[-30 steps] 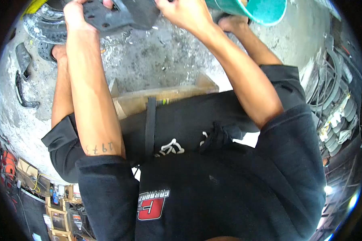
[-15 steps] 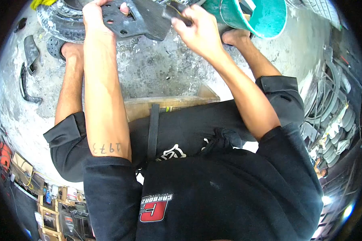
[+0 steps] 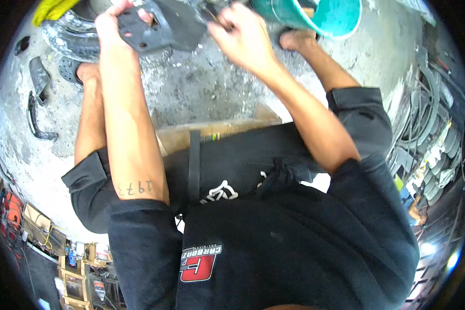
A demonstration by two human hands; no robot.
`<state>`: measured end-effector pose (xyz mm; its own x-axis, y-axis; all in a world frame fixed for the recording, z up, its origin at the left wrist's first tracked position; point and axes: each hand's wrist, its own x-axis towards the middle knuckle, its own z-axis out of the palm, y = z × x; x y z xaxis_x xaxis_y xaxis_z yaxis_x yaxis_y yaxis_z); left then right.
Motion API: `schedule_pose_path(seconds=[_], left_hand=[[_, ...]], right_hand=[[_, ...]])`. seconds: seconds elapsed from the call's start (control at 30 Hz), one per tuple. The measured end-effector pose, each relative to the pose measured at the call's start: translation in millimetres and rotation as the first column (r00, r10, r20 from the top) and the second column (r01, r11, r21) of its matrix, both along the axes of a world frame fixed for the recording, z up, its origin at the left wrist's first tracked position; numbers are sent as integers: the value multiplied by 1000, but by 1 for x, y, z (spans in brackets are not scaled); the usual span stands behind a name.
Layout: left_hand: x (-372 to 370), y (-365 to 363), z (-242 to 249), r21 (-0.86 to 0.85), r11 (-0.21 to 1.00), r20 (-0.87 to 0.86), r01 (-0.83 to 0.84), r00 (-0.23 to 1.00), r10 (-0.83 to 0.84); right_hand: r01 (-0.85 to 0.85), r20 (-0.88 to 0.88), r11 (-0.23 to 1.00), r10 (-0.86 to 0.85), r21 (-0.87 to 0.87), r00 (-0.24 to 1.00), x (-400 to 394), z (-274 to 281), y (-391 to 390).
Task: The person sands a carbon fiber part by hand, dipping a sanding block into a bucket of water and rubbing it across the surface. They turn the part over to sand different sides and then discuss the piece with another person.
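Observation:
My left hand [image 3: 111, 26] is closed around the left end of a black panel [image 3: 178, 28] with cut-out openings, and a fingertip shows through one of them. The panel is held up over the floor, near the top of the view. At its right end, my right hand [image 3: 243, 36] pinches a small dark piece with a thin tan edge [image 3: 212, 13]. Motion blurs this piece, and I cannot tell its kind. The fingers of the right hand are bent closed, close beside the panel's edge.
A teal bucket [image 3: 336, 18] stands beyond my right foot. A tire [image 3: 70, 39] lies at upper left, with a yellow cloth [image 3: 54, 11] by it. Dark curved parts [image 3: 39, 77] rest on the floor at left. Stacked parts [image 3: 434, 160] line the right side, with another person [image 3: 416, 212] below them.
The view has shifted a little, so the panel, bucket and both hands appear higher and further left. The right hand is more blurred, still pinching the dark piece beside the panel.

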<state>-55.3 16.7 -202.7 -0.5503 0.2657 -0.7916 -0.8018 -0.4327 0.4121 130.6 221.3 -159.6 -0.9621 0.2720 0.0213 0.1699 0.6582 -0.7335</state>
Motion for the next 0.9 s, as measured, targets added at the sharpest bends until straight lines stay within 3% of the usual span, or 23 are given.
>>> schedule_pose_path(seconds=[0.03, 0.07, 0.1, 0.17, 0.2, 0.23, 0.27, 0.3, 0.33, 0.37, 0.4, 0.43, 0.47, 0.53, 0.57, 0.63, 0.7, 0.73, 0.77, 0.8, 0.9], left_hand=[[1, 2, 4, -52, 998, 4, 23, 1000, -23], [-4, -9, -4, 64, 990, -28, 123, 992, -121], [-10, -14, -12, 62, 988, -41, 143, 989, -141], [1, -10, -16, 112, 994, 12, -2, 1000, 0], [11, -10, -8, 46, 999, -109, -11, 994, 16], [7, -15, -8, -188, 980, -184, 65, 978, -101], [0, -26, -7, -184, 975, -197, 127, 967, -163], [-3, -39, -7, -185, 966, -202, 182, 955, -219], [4, -44, 8, 123, 972, -206, 199, 964, -171], [18, -48, 25, 415, 888, -187, 200, 973, -132], [38, -38, 57, 410, 906, -260, 104, 966, 6], [30, -44, 72, 390, 893, -242, 223, 961, -135], [30, -49, 81, 380, 873, -285, 305, 937, -203], [27, -50, 99, 361, 827, -325, 430, 890, -320], [34, -41, 116, 351, 827, -331, 439, 884, -329], [51, -24, 145, 365, 860, -259, 358, 926, -275], [54, -17, 157, 372, 820, -291, 435, 894, -341], [61, -9, 165, 349, 828, -281, 439, 892, -354], [66, -4, 170, 325, 837, -269, 441, 891, -365], [53, -19, 156, 419, 717, -317, 557, 830, -459], [64, -18, 168, 425, 757, -322, 496, 865, -386]], right_hand=[[12, 31, 999, -11, -33, 999, 13, 9, 0], [17, -39, 999, -18, -34, 999, 8, 0, -3], [36, -53, 999, -38, -34, 998, -8, -16, -2], [-44, -262, 972, 106, 231, 959, -34, -26, -2], [-8, -271, 973, 72, 229, 960, -37, -19, -1], [27, -247, 990, 8, 140, 969, -47, -10, 4], [65, -213, 997, -54, 47, 975, -57, 2, 9], [79, -136, 992, -65, 95, 989, -52, 26, 22], [26, -153, 987, -2, 159, 988, -43, 46, 36], [-21, -161, 976, 57, 217, 985, -30, 62, 49], [-126, -115, 955, 162, 268, 980, -17, 74, 61], [-228, -65, 923, 260, 309, 963, -2, 80, 66], [-209, -74, 933, 240, 294, 968, 15, 85, 60], [-553, 285, 747, 476, 370, 832, 40, 95, 47], [-577, 244, 690, 526, 437, 815, 49, 93, 42], [-571, 220, 649, 542, 503, 811, 55, 95, 39], [-513, 142, 638, 540, 575, 830, 45, 89, 51], [-483, 94, 712, 512, 510, 854, 37, 92, 61], [-578, 327, 693, 477, 432, 816, 21, 105, 76], [-517, 250, 722, 453, 459, 855, 18, 104, 90], [-355, 119, 775, 346, 522, 931, 15, 115, 113]])
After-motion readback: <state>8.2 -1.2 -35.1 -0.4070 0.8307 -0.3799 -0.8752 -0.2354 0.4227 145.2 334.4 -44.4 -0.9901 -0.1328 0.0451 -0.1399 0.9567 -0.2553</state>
